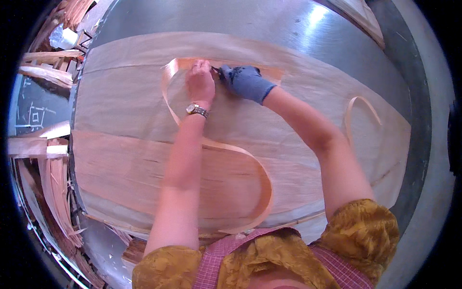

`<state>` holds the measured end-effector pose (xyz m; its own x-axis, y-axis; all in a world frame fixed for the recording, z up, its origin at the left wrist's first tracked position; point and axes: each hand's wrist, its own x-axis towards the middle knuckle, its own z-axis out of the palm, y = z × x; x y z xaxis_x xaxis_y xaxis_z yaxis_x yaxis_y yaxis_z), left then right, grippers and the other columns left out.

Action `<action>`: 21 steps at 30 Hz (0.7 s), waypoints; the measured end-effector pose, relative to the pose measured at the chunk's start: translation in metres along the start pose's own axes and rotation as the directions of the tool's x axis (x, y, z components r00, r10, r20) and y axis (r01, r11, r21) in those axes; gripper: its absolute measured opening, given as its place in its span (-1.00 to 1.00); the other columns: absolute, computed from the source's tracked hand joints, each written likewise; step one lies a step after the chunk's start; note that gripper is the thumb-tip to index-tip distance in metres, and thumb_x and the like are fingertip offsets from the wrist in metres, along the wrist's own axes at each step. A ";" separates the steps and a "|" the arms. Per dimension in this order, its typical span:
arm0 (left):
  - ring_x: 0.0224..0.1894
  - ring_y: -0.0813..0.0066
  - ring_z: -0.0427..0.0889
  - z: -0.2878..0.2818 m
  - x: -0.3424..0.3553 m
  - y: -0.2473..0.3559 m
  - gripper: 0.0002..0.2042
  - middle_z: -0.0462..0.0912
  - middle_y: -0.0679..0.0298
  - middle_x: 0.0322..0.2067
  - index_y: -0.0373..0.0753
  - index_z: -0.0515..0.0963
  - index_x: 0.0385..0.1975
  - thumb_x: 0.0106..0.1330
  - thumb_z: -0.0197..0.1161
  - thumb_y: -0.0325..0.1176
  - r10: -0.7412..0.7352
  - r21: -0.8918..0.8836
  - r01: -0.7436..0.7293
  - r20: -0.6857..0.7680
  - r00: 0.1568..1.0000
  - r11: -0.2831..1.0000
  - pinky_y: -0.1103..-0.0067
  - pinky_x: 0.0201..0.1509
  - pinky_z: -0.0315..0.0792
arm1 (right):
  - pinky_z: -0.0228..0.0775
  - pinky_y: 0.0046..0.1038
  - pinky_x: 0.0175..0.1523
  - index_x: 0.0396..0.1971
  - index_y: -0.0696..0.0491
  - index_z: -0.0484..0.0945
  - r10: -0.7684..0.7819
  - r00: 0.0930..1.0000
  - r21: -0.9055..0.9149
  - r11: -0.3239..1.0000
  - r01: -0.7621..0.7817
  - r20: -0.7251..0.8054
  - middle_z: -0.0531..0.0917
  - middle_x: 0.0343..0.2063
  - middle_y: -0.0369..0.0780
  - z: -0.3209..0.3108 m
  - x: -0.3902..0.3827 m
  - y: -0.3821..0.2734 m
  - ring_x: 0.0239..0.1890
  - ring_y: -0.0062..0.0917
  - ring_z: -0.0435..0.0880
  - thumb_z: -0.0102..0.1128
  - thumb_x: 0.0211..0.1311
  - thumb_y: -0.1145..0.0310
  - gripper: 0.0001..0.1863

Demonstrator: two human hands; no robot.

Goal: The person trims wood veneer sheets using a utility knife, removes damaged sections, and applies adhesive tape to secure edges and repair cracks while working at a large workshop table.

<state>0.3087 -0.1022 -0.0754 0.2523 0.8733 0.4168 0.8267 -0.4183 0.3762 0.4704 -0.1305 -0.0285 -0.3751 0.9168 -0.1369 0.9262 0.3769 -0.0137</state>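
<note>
A large sheet of thin wood veneer (130, 101) is spread on the metal table. My left hand (199, 79), bare and with a wristwatch (197, 110) at its wrist, has its fingers bunched on a veneer strip near the sheet's far side. From there the strip (263, 178) curls up, runs under my left forearm and loops towards my body. My right hand (246, 82) wears a blue-grey glove with dark patches. Its fingers are closed round a small dark tool (215, 69), perhaps a knife, its tip beside my left fingers. An orange-toned patch of veneer (273, 73) shows beyond the glove.
The bare metal table top (231, 14) extends past the sheet. Another curled veneer strip (358, 98) stands up at right. Stacked veneer pieces (55, 178) and a white container (67, 39) lie left of the table. More sheets (358, 19) are at far right.
</note>
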 end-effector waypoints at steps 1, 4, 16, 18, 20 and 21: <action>0.01 0.16 0.56 0.000 -0.003 0.000 -0.73 0.54 0.10 -0.02 -0.28 0.54 -0.07 0.25 0.11 -0.41 -0.032 0.028 0.031 0.022 0.999 0.999 0.31 0.07 0.47 | 0.46 -0.13 -0.42 -0.14 0.08 0.37 -0.035 0.999 0.007 0.999 0.035 0.018 0.68 -0.45 -0.05 0.001 -0.008 0.003 -0.44 -0.19 0.70 -0.14 0.42 0.17 -0.72; 0.06 0.15 0.52 -0.003 -0.002 0.005 -0.72 0.54 0.11 0.00 -0.27 0.55 -0.10 0.26 0.17 -0.29 -0.115 0.044 0.113 0.035 0.993 0.993 0.29 0.11 0.43 | 0.48 -0.12 -0.36 -0.06 0.02 0.41 -0.079 0.995 0.026 0.997 0.077 0.068 0.69 -0.41 -0.07 -0.007 -0.030 0.024 -0.37 -0.19 0.71 -0.10 0.38 0.19 -0.73; 0.16 0.18 0.40 -0.010 0.002 0.026 -0.28 0.49 0.16 0.12 -0.25 0.46 0.10 0.00 0.43 0.12 -0.253 0.060 0.251 0.025 0.967 0.966 0.29 0.25 0.29 | 0.48 -0.17 -0.33 -0.12 -0.11 0.51 -0.148 0.982 -0.171 0.971 0.168 0.121 0.67 -0.36 -0.10 -0.044 -0.085 0.167 -0.34 -0.18 0.68 -0.02 0.37 0.14 -0.77; 0.14 0.15 0.41 -0.007 0.000 0.028 -0.26 0.50 0.16 0.10 -0.21 0.43 0.15 0.01 0.42 0.11 -0.238 0.056 0.238 -0.016 0.971 0.970 0.25 0.23 0.30 | 0.48 -0.18 -0.32 -0.14 -0.10 0.52 -0.211 0.973 -0.079 0.976 0.204 -0.094 0.66 -0.36 -0.09 -0.043 -0.069 0.154 -0.33 -0.20 0.68 -0.01 0.37 0.16 -0.79; 0.16 0.12 0.42 -0.013 0.001 0.030 -0.14 0.48 0.12 0.12 -0.19 0.27 0.32 0.03 0.42 0.09 -0.257 0.017 0.258 -0.028 0.966 0.966 0.24 0.25 0.28 | 0.48 -0.13 -0.33 -0.13 -0.06 0.49 -0.278 0.919 0.111 0.941 0.319 -0.280 0.64 -0.38 -0.09 -0.038 -0.025 0.106 -0.37 -0.15 0.67 0.00 0.35 0.24 -0.81; 0.16 0.12 0.42 -0.013 0.002 0.027 -0.14 0.48 0.12 0.12 -0.19 0.27 0.32 0.03 0.42 0.09 -0.252 0.024 0.253 -0.031 0.967 0.967 0.24 0.25 0.28 | 0.48 -0.13 -0.33 -0.14 -0.05 0.49 -0.285 0.935 0.057 0.951 0.303 -0.212 0.65 -0.38 -0.09 -0.034 -0.006 0.086 -0.36 -0.14 0.68 0.00 0.35 0.27 -0.82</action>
<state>0.3246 -0.1153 -0.0536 0.0196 0.9424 0.3340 0.8753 -0.1776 0.4497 0.5508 -0.0989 0.0053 -0.6232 0.7774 0.0857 0.7694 0.6290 -0.1112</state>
